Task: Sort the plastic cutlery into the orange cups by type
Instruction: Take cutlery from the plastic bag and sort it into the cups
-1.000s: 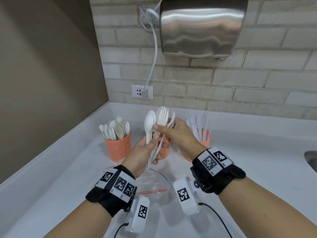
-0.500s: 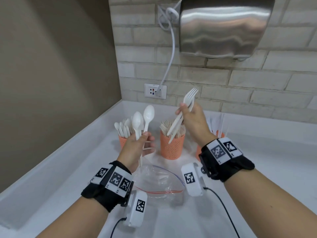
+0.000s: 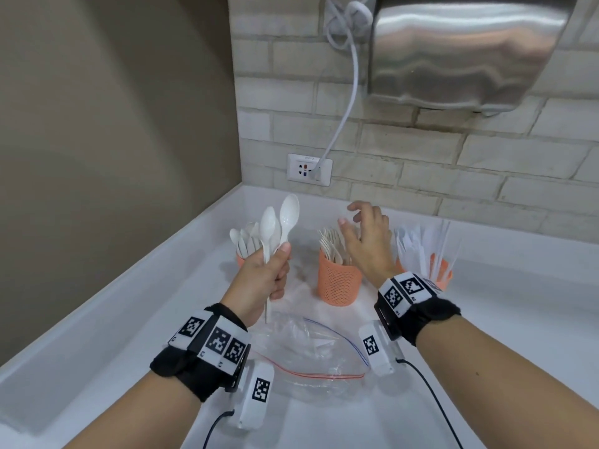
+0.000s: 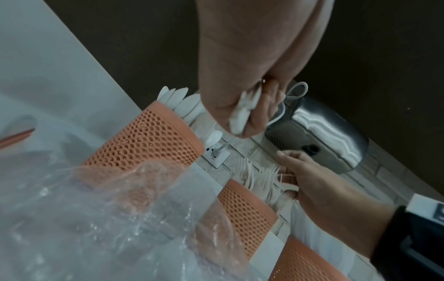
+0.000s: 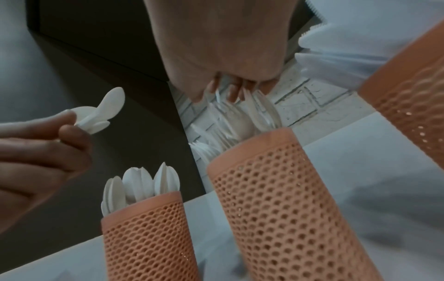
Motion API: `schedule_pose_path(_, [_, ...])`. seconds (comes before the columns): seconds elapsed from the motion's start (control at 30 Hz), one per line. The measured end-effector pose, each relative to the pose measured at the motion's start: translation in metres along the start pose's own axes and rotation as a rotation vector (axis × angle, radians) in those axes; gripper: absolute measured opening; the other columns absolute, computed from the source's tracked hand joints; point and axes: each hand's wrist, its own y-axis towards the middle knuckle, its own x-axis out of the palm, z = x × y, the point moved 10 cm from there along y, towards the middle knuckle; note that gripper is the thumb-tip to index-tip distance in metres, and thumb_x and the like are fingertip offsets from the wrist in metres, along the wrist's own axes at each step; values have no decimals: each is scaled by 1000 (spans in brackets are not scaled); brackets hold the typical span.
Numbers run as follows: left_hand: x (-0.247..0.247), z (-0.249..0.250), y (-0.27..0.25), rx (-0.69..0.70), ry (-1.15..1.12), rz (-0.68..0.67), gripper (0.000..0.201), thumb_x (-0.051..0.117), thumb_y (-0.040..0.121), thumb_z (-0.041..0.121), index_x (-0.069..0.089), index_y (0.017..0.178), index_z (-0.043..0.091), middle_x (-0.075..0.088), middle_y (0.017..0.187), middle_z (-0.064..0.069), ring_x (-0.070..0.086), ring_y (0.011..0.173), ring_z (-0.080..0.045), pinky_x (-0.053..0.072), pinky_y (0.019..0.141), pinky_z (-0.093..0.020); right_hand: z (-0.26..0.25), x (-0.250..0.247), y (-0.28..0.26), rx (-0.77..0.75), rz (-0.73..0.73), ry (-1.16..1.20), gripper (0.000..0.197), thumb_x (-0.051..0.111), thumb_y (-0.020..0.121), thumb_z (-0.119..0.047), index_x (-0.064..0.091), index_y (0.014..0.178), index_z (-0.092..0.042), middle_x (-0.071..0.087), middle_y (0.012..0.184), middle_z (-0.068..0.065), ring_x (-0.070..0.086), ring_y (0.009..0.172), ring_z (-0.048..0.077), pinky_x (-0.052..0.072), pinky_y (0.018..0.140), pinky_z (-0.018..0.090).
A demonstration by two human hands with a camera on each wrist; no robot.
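Head view shows two white plastic spoons [image 3: 279, 226] held up in the left hand [image 3: 262, 281], its fingers wrapped tight round the handles. They are up in the air just in front of the orange mesh cup of spoons [image 3: 241, 259], the cup to the left of the middle orange mesh cup of forks [image 3: 338, 281]. The right hand [image 3: 368, 243] is right over the fork cup, fingers spread apart and holding nothing. To the right of the fork cup stands the orange mesh cup of knives [image 3: 439, 270]. In front of the fork cup lies a clear plastic zip bag [image 3: 311, 351], and it looks empty. So I think the job is almost done. Only these two spoons still need to go in their cup.
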Motion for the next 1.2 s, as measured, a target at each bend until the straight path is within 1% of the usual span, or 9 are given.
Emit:
schedule_pose_path(0.13, [4, 0, 1, -2, 49, -31, 35, 52, 93, 28, 37, 63, 18, 27, 55, 1, 22, 41, -8, 20, 40, -20, -15, 0, 1, -94, 28, -89, 20, 47, 94, -17, 65, 101, -9, 53, 109, 11, 43, 106, 27, 32, 86, 36])
schedule_pose_path(0.2, [7, 0, 2, 2, 70, -47, 33, 57, 91, 23, 38, 64, 18, 25, 53, 2, 21, 41, -9, 19, 43, -23, -40, -6, -5, -158, 26, 163, 20, 49, 94, -24, 62, 101, -10, 52, 104, 8, 47, 98, 18, 40, 84, 33])
schedule_pose_path(0.37, [24, 8, 0, 29, 339, -90, 13, 64, 84, 9, 57, 94, 9, 45, 53, 3, 36, 37, -8, 34, 40, -22, -92, 35, -32, -39, -433, 456, 54, 67, 83, -32, 37, 128, -24, 47, 74, -5, 50, 66, 6, 39, 57, 10])
schedule_pose_path(0.57, [27, 31, -8, 96, 671, -265, 21, 71, 80, 25, 56, 83, 12, 52, 63, 9, 51, 51, 3, 38, 50, -7, -86, 41, -26, -4, -330, 389, 29, 56, 87, -15, 42, 112, -19, 43, 58, -3, 42, 48, 9, 36, 50, 19])
schedule_pose_path(0.67, [-19, 58, 11, 181, 528, -37, 22, 68, 82, 25, 62, 96, 9, 57, 82, 2, 52, 70, -4, 43, 62, -7, -85, 31, -16, -28, -244, 394, 20, 54, 90, -15, 40, 103, -22, 40, 60, -5, 43, 40, 1, 33, 47, 14])
schedule_pose_path(0.8, [-94, 62, 43, 188, 572, 291, 30, 62, 84, 39, 60, 106, 18, 56, 113, 0, 50, 93, -12, 41, 82, -19, -98, 7, 0, -162, -7, 387, 14, 50, 93, -11, 44, 106, -10, 48, 84, -4, 41, 60, -5, 35, 60, 5])
schedule_pose_path(0.97, [-85, 25, 61, -25, 468, 100, 53, 38, 91, 55, 40, 133, 23, 44, 131, 6, 41, 119, -11, 32, 108, -34, -134, 21, 8, -352, 45, 262, 15, 49, 92, -7, 48, 105, 0, 46, 100, 1, 43, 83, 5, 31, 76, 0])
schedule_pose_path(1.1, [-70, 10, 67, -26, 457, -23, 83, 53, 64, 72, 34, 135, 33, 48, 129, -4, 51, 117, -18, 38, 105, -35, -151, 43, 15, -414, 19, 237, 12, 49, 92, -7, 48, 101, 1, 43, 95, 2, 39, 84, 8, 32, 75, 2])
schedule_pose_path(1.2, [-73, 2, 72, -27, 464, -34, 87, 68, 54, 62, 36, 130, 33, 50, 126, -5, 54, 114, -18, 44, 101, -35, -142, 73, 9, -417, -95, 233, 12, 49, 94, -11, 48, 98, 0, 41, 94, 2, 41, 83, 11, 33, 71, 8])
